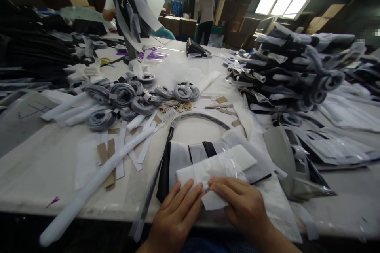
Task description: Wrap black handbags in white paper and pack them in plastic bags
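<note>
At the table's near edge my left hand [176, 215] lies with fingers stretched out flat on a white foam sheet [218, 168]. My right hand [240, 203] presses next to it, fingers curled onto the same sheet's lower edge. The sheet covers a black bag [169, 166] wrapped partly in white tissue, with its curved black strap [202, 117] arcing behind. A clear plastic film lies crumpled over the sheet.
Several coiled grey straps [123, 95] and white paper rolls [89, 189] are spread at left. A heap of wrapped black bags [293, 71] rises at right, a grey bag [292, 162] nearer. Cardboard strips [107, 154] litter the table. People stand far behind near boxes.
</note>
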`<state>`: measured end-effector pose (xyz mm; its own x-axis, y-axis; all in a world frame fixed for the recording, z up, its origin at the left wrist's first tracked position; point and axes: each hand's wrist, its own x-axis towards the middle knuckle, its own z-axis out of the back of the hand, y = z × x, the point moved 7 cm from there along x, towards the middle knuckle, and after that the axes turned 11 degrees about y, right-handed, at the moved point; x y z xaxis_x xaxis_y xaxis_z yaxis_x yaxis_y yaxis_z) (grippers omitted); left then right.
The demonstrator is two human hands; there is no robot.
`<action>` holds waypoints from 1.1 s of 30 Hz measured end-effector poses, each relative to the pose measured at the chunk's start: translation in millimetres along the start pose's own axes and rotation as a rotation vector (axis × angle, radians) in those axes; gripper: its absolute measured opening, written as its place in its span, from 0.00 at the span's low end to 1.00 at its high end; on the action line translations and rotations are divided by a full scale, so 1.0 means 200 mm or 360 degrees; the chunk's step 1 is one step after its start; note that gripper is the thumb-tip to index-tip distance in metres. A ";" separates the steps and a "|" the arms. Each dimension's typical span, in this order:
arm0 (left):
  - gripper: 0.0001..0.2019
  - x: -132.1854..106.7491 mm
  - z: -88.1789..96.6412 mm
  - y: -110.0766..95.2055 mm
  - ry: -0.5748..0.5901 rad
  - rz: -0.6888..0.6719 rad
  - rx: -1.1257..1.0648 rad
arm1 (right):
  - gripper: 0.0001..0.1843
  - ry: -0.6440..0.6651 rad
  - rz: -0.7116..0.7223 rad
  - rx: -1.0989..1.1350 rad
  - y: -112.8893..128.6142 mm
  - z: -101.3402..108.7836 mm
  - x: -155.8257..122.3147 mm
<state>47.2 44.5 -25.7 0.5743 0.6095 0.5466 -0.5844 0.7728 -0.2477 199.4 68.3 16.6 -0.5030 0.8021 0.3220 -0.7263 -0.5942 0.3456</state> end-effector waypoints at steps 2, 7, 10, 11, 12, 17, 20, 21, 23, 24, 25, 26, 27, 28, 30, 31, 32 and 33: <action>0.12 0.00 -0.01 0.01 0.0002 0.0020 -0.0026 | 0.24 0.0048 -0.0136 0.0066 -0.02 -0.02 0.02; 0.13 0.01 -0.02 0.03 0.0049 0.0101 -0.0059 | 0.11 0.0110 -0.0371 0.0206 -0.04 -0.07 0.03; 0.13 0.02 0.00 0.02 0.0047 0.0117 -0.0100 | 0.07 0.0095 -0.0394 0.0198 -0.03 -0.08 0.03; 0.12 0.03 0.00 0.02 0.0041 0.0131 -0.0110 | 0.07 0.0092 -0.0387 0.0183 -0.03 -0.08 0.03; 0.12 0.03 0.01 0.02 0.0033 0.0153 -0.0115 | 0.07 0.0092 -0.0377 0.0168 -0.02 -0.08 0.02; 0.19 0.04 0.01 0.00 0.0065 0.0269 -0.0073 | 0.07 0.0023 -0.0371 0.0083 -0.03 -0.08 0.02; 0.21 0.05 0.01 -0.03 0.0136 0.0265 0.0018 | 0.07 0.0074 -0.0388 0.0015 -0.04 -0.09 0.03; 0.21 0.05 0.01 -0.04 0.0152 0.0260 0.0057 | 0.08 0.0110 -0.0400 -0.0009 -0.04 -0.10 0.03; 0.21 0.05 0.01 -0.05 0.0178 0.0242 0.0130 | 0.08 0.0185 -0.0435 -0.0056 -0.05 -0.10 0.04; 0.21 0.05 0.01 -0.06 0.0183 0.0238 0.0161 | 0.08 0.0214 -0.0451 -0.0079 -0.05 -0.10 0.05; 0.21 0.05 0.01 -0.06 0.0183 0.0238 0.0190 | 0.08 0.0233 -0.0465 -0.0101 -0.05 -0.10 0.06; 0.21 0.04 0.01 -0.06 0.0178 0.0244 0.0220 | 0.08 0.0241 -0.0474 -0.0124 -0.05 -0.09 0.06; 0.20 0.04 0.01 -0.07 0.0171 0.0250 0.0254 | 0.08 0.0240 -0.0478 -0.0144 -0.05 -0.09 0.07; 0.20 0.04 0.01 -0.07 0.0169 0.0252 0.0292 | 0.08 0.0230 -0.0482 -0.0159 -0.05 -0.09 0.08; 0.21 0.04 0.01 -0.08 0.0178 0.0214 0.0379 | 0.06 0.0218 -0.0507 -0.0166 -0.07 -0.08 0.09; 0.22 0.04 0.01 -0.09 0.0191 0.0178 0.0425 | 0.05 0.0219 -0.0526 -0.0152 -0.08 -0.08 0.10; 0.22 0.04 0.00 -0.10 0.0206 0.0140 0.0467 | 0.03 0.0225 -0.0549 -0.0129 -0.09 -0.08 0.11; 0.23 0.04 0.00 -0.11 0.0227 0.0110 0.0500 | 0.04 0.0236 -0.0570 -0.0101 -0.11 -0.08 0.11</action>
<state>64.5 32.2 -16.8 0.5886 0.6941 0.4144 -0.7598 0.6501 -0.0098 196.0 100.7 2.1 -0.2712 0.9608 0.0582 -0.8933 -0.2737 0.3564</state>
